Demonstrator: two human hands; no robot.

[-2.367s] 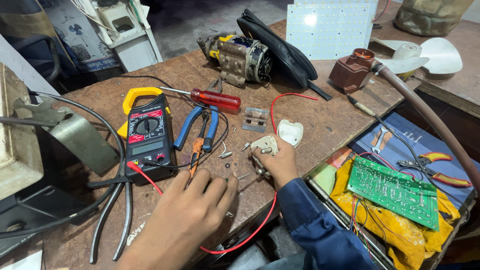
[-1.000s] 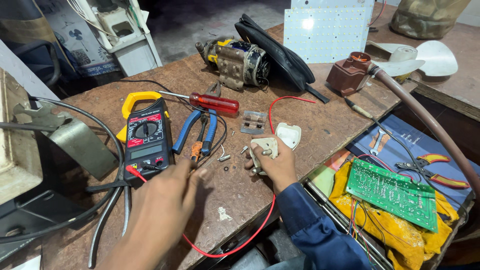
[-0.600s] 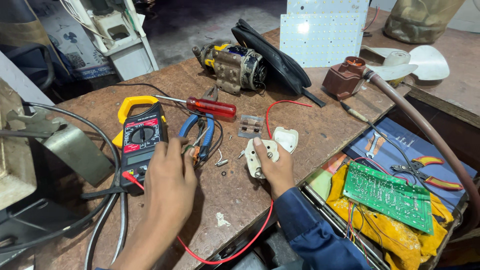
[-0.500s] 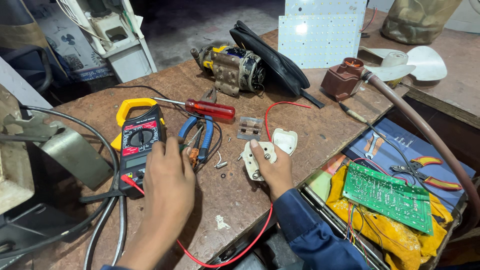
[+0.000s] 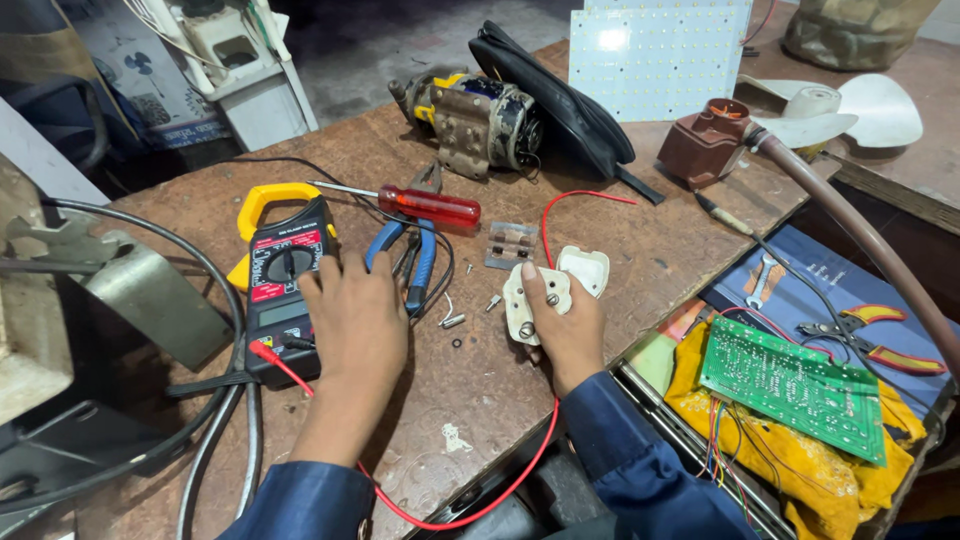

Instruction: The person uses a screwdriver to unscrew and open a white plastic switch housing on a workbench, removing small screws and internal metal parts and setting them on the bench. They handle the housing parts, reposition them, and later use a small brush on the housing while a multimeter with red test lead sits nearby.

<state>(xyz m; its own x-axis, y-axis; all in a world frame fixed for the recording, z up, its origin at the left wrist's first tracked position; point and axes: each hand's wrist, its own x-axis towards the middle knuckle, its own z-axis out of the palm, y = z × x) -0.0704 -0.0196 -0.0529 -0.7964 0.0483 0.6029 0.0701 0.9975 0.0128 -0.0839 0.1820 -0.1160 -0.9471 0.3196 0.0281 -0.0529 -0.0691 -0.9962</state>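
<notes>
My left hand [image 5: 358, 318] lies flat on the wooden bench, its fingers touching the right edge of a black and yellow clamp multimeter [image 5: 282, 284]. My right hand [image 5: 566, 325] grips a cream plug base [image 5: 527, 303] with metal pins, thumb pressed on top. The plug's cream cover [image 5: 584, 268] lies just beyond it. A red wire [image 5: 548, 440] runs from the plug under my right arm. Blue-handled pliers [image 5: 417, 262] and a red-handled screwdriver [image 5: 428, 205] lie between the meter and the plug. Small screws [image 5: 453, 321] are scattered near the pliers.
A small motor [image 5: 478, 121] and a black bag [image 5: 556, 98] sit at the back, beside a white LED panel [image 5: 658, 47] and a brown block [image 5: 703, 148]. An open drawer at right holds a green circuit board [image 5: 793, 386], yellow cloth and hand tools. Grey cables [image 5: 214, 300] curve at left.
My left hand moved up from the bench's near edge to the multimeter. My right hand kept hold of the plug base and turned it pins up.
</notes>
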